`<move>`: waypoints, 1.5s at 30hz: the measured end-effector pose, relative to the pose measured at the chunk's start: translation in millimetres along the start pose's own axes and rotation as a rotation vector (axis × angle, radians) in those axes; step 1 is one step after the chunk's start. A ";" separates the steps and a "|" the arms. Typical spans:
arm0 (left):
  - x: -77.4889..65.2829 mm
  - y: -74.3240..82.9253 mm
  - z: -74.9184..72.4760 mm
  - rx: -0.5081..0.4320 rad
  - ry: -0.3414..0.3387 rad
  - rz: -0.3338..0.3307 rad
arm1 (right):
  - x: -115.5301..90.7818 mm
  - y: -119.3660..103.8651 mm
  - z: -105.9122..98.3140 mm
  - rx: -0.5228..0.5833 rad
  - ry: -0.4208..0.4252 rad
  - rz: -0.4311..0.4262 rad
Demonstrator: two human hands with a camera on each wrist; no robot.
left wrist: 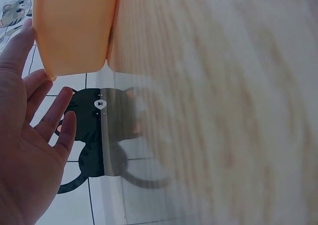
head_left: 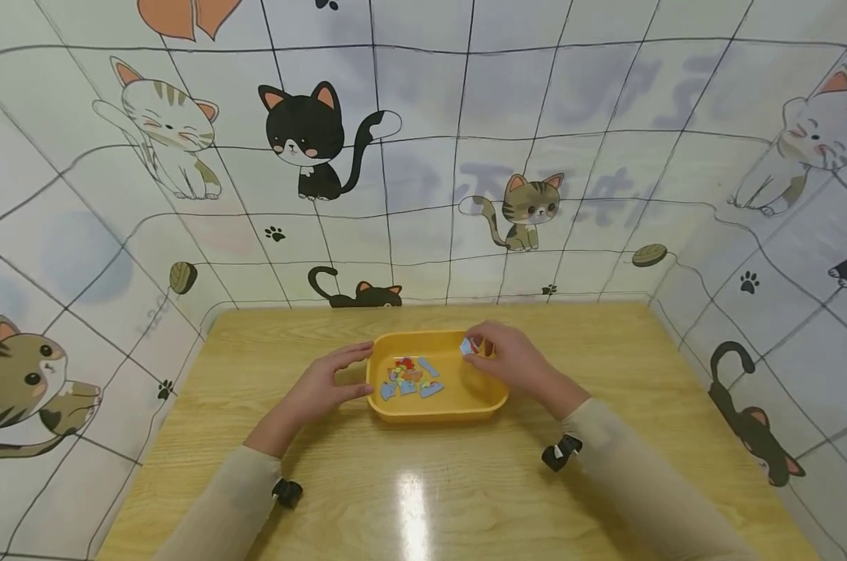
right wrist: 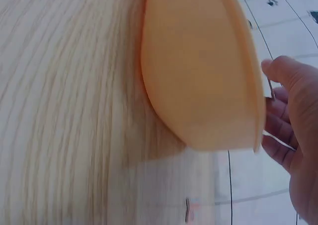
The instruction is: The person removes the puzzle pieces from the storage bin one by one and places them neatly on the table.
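Observation:
A yellow plastic tray (head_left: pixel 440 415) stands on the wooden table, with several small flat puzzle pieces (head_left: pixel 409 387) in blue, red and orange lying in its left half. My right hand (head_left: pixel 510 358) is over the tray's right end and pinches one light-blue puzzle piece (head_left: pixel 468 346) between thumb and fingers. My left hand (head_left: pixel 328 383) is at the tray's left end, its fingertips at the rim and its fingers spread and fairly straight. In the left wrist view the left hand (left wrist: pixel 30 120) lies beside the tray's wall (left wrist: pixel 74 31). The tray hides the held piece in the right wrist view.
The wooden table (head_left: pixel 570 343) has a glossy top and meets white tiled-pattern walls (head_left: pixel 423 179) with cartoon cats at the back and sides. Each wrist wears a small black camera (head_left: pixel 562 452).

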State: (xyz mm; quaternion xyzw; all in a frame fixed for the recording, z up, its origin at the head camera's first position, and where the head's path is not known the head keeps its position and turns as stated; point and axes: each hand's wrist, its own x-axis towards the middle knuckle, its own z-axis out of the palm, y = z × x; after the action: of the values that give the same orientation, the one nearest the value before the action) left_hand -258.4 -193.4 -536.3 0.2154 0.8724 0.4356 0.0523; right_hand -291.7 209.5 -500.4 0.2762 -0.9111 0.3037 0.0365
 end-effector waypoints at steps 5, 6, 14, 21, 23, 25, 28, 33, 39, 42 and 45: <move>0.7 1.8 -1.5 0.010 0.007 0.002 | -7.8 10.7 -14.7 0.020 0.069 -0.040; 0.8 2.0 -1.7 0.010 0.006 0.001 | -9.5 13.0 -17.2 0.022 0.080 -0.037; 1.0 1.4 -2.4 0.005 0.000 0.003 | -25.5 36.0 -33.7 0.041 0.122 0.062; 0.4 2.4 -2.8 0.003 0.003 -0.001 | -39.8 59.3 -38.1 0.001 0.144 0.114; 0.4 2.3 -2.8 0.006 0.002 0.003 | -42.4 63.0 -38.5 -0.012 0.152 0.120; 0.3 2.4 -2.7 0.007 0.003 0.006 | -44.5 65.9 -38.8 -0.024 0.156 0.124; 0.0 2.2 -2.5 0.006 0.003 0.007 | -46.8 70.6 -38.1 -0.044 0.152 0.127; -0.7 1.4 -1.8 -0.007 -0.001 0.003 | -49.7 82.2 -34.5 -0.058 0.115 0.152; -1.0 2.1 -0.9 -0.003 -0.005 0.005 | -50.0 93.2 -30.4 -0.054 0.049 0.195; -1.1 2.5 -0.7 0.001 -0.006 -0.002 | -48.8 96.9 -29.1 -0.061 0.028 0.207; -1.1 2.3 -0.4 0.000 -0.007 -0.005 | -48.1 99.7 -28.0 -0.068 0.017 0.218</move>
State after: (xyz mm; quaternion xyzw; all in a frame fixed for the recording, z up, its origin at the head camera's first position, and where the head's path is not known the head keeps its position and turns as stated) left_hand -256.9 -193.0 -534.3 0.2145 0.8728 0.4347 0.0565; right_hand -306.3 314.8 -542.1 0.1715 -0.9452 0.2770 0.0201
